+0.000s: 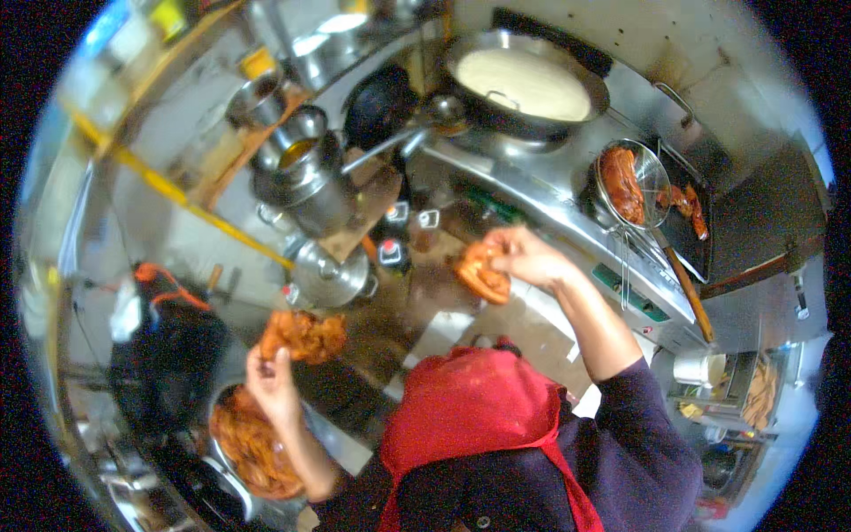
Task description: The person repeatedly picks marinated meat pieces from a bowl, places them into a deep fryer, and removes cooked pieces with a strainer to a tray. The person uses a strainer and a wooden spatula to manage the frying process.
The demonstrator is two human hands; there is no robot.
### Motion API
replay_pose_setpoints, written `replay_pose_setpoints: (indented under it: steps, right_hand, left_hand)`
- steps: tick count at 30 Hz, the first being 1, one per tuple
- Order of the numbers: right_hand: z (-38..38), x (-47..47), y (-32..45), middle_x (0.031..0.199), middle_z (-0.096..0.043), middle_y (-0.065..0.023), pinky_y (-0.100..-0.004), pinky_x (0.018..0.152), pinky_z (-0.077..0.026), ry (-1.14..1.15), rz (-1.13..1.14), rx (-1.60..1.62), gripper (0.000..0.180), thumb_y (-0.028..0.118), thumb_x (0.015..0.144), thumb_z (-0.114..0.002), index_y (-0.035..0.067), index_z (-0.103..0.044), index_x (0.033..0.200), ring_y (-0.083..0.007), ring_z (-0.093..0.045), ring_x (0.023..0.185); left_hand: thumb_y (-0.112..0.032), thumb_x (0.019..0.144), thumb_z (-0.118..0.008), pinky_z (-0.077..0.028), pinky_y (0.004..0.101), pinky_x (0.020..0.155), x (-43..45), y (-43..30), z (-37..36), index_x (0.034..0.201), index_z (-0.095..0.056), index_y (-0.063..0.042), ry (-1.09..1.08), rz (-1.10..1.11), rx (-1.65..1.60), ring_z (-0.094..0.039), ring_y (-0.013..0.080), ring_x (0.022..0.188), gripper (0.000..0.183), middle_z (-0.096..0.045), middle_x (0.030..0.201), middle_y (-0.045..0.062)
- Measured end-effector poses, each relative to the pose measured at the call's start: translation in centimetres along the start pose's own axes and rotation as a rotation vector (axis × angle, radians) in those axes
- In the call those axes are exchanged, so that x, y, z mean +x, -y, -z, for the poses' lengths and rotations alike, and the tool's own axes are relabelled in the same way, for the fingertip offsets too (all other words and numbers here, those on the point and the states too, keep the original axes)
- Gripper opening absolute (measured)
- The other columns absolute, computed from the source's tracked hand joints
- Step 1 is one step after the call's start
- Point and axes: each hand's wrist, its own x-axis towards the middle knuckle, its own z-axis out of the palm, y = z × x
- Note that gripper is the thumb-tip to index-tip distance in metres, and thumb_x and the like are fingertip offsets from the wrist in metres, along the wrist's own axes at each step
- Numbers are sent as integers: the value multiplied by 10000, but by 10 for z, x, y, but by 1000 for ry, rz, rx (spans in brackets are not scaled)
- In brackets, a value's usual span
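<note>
My left hand [271, 382] grips a piece of browned cooked meat [306, 337], held up at the left over the floor. Below that forearm sits a metal bowl heaped with similar glazed meat [252, 445]. In my right hand [528, 256] is another glossy brown piece of meat [484, 272], out in front of the steel stove's edge. A wire strainer [655, 179] with a long wooden handle rests over a pot on the stove, a large reddish-brown piece of meat [621, 185] inside it. More meat pieces [695, 213] lie on a dark tray just beyond.
A wide wok [532, 80] of pale liquid stands at the back of the stove. Steel pots [299, 173] crowd the back left, near a lidded pot [330, 272]. Several dark bottles [392, 253] stand low by the stove front. White containers and shelving [725, 392] are at right.
</note>
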Motion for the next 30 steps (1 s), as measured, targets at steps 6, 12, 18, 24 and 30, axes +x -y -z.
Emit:
replay_pose_setpoints:
  steps: [6,12,18,24,30]
  right_hand:
    - [40,-65,-58,748,-573,28,-259,610,-435,-162,-89,88,128,71,789,-665,10,-606,884,-74,-508,689]
    - [87,-96,-78,775,-624,8,-268,584,-447,-208,-140,-20,150,84,802,-661,13,-633,931,-84,-536,683]
    - [161,-78,-24,794,-636,20,-233,646,-486,-235,-73,192,140,34,798,-626,33,-634,938,-70,-574,716]
    - [261,-17,65,952,-683,-61,-236,776,-539,-438,165,51,179,72,892,-578,12,-625,1054,-106,-656,830]
    - [315,75,83,789,-622,-31,-262,643,-484,-786,69,107,153,147,837,-673,26,-624,918,-106,-568,691]
  left_hand:
    - [-35,850,-671,-344,169,652,-11,-18,-67,981,-611,-48,128,22,25,-399,28,703,145,-538,833,-68]
    - [-15,843,-679,-387,168,640,-9,-57,-143,1052,-615,-34,255,27,-14,-468,26,701,220,-604,836,-41]
    - [-67,840,-710,-450,217,753,49,-128,-235,1098,-613,-26,447,-33,-243,-543,65,793,279,-630,922,-9]
    - [-72,851,-702,-477,258,837,146,-220,-355,1090,-613,18,600,-289,-595,-600,111,889,271,-660,988,49]
    - [-112,823,-726,-513,270,730,212,-242,-516,1061,-641,13,634,-507,-441,-621,127,780,282,-684,922,81]
